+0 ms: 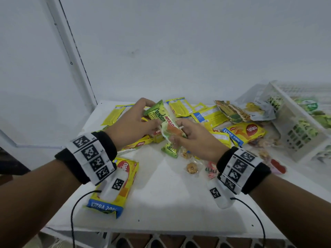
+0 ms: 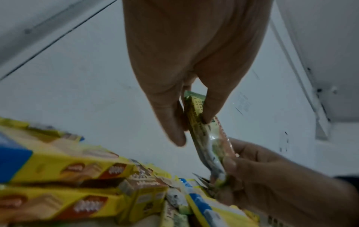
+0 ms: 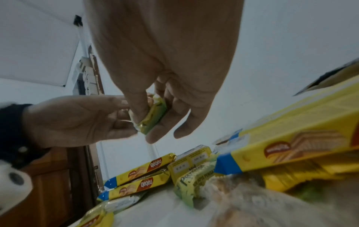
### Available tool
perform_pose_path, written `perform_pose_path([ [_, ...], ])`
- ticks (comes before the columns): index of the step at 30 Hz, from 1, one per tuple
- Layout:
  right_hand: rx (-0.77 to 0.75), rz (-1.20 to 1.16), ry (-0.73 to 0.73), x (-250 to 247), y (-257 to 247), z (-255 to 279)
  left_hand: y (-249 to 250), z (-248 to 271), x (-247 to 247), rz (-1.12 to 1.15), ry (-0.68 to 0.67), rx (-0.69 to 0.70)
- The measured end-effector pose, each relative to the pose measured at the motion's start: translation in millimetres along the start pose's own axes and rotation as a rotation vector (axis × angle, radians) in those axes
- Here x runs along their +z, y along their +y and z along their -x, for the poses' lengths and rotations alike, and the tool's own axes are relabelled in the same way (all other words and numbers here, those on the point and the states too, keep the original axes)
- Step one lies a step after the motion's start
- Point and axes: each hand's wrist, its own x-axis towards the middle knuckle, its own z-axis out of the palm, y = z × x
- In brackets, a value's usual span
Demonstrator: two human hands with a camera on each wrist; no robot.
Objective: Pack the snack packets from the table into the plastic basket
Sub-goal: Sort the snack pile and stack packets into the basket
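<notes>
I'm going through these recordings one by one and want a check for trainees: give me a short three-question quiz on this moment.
1. True or false: both hands hold the green Pandan wafer packet.
2. Where does the white plastic lattice basket stand: A) left of the hands, B) right of the hands, C) on the floor?
3. Fill in: the yellow Nabati wafer packet with a blue end lies beneath the ___ wrist.

Key: 1 true: the left hand and right hand both grip it. 2 B. 3 left.

I see a plain white wall behind my white desk, and what may be a brown wooden door at the side.
</notes>
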Motion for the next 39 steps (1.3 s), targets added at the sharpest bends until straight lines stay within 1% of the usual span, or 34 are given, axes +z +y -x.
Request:
perform_pose_path([
  [2, -0.008, 0.037, 0.007, -2.3, -0.5, -1.6, -1.3, -0.4, -6.8, -0.193, 0.011, 0.071],
  [3, -0.007, 0.066, 0.004, -3.0, 0.0, -3.3, -0.5, -1.2, -10.8, -0.255, -0.003, 0.105],
  [6, -0.001, 0.089, -0.006, -4.4, 2.8, -8.6, 4.5, -5.4, -18.7, -0.371, -0.073, 0.161],
  [7, 0.005, 0.074, 0.009, -5.5, 2.4, -10.1, 3.7, -7.1, -20.3, -0.374, -0.068, 0.153],
  [10, 0.041, -0.022, 0.081, -12.8, 4.0, -13.3, -4.8, -10.6, -26.2, -0.276, -0.016, 0.093],
  [13, 0.049, -0.083, 0.098, -14.7, 4.5, -13.9, -13.9, -9.6, -26.9, -0.254, 0.009, 0.067],
  [17, 0.078, -0.069, 0.097, -12.8, 3.5, -14.7, -16.4, -10.4, -24.2, -0.269, 0.03, 0.096],
  [20, 0.096, -0.036, 0.094, -14.9, 0.9, -15.3, -20.2, -13.1, -27.4, -0.269, 0.042, 0.082],
  [22, 0.109, 0.098, 0.057, -18.1, 2.9, -17.9, -24.3, -15.8, -31.5, -0.24, 0.072, 0.06],
  [24, 0.092, 0.34, 0.006, -21.5, 8.1, -22.2, -27.8, -18.0, -37.5, -0.214, 0.12, 0.045],
  [26, 0.051, 0.57, -0.069, -23.1, 11.5, -27.9, -29.5, -19.6, -43.0, -0.208, 0.157, 0.043],
  [29, -0.004, 0.834, -0.21, -20.2, 13.6, -39.3, -29.3, -20.7, -48.2, -0.195, 0.172, 0.042],
  [31, 0.017, 0.958, -0.27, -14.4, 14.5, -47.4, -28.9, -21.3, -49.3, -0.19, 0.177, 0.047],
  [34, 0.043, 1.084, -0.305, -3.3, 16.3, -58.0, -28.3, -22.7, -49.2, -0.188, 0.177, 0.052],
  [36, 0.033, 1.176, -0.321, 1.7, 20.2, -64.0, -28.2, -23.7, -48.4, -0.189, 0.173, 0.056],
  [39, 0.019, 1.292, -0.392, 6.5, 14.1, -67.7, -26.6, -24.3, -46.5, -0.217, 0.168, 0.069],
])
